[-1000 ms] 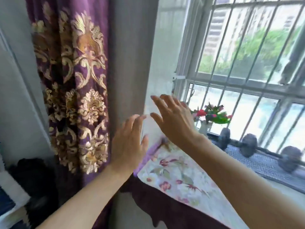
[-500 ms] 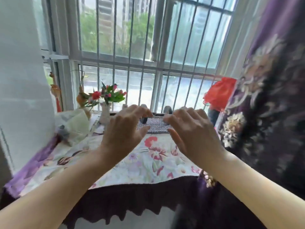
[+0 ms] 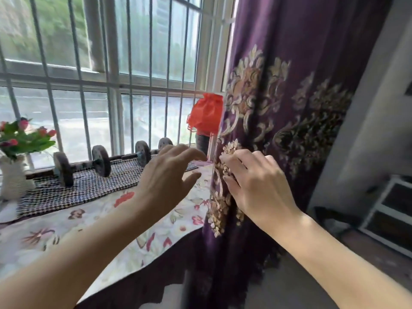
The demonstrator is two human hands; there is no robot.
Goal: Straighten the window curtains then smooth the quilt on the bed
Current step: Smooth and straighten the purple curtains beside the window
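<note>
A barred window (image 3: pixel 124 63) fills the upper left of the view, with blurred greenery and buildings beyond it. At its right side hangs the purple curtain (image 3: pixel 289 108), patterned with gold floral embroidery and falling in folds from the top of the frame to below the sill; a grey wall (image 3: pixel 367 130) stands just to its right. Below the window runs a wide sill covered by a floral cloth (image 3: pixel 100 219) whose dark purple scalloped trim hangs over the front edge. A black-and-white checked mat (image 3: pixel 89 186) lies on the sill nearer the glass, and two dumbbells (image 3: pixel 82 166) rest on it. At the far left stands a white vase of pink flowers (image 3: pixel 15 175), and a red bag (image 3: pixel 207 114) hangs by the curtain's inner edge. The right hand (image 3: pixel 252 184) presses against the curtain's inner edge at sill height, its fingers curled onto the embroidered fabric and gripping a fold. The left hand (image 3: pixel 169 175) hovers over the sill just beside the curtain edge, fingers spread and loosely bent, holding nothing and not touching the fabric. The bed and quilt are out of view.
</note>
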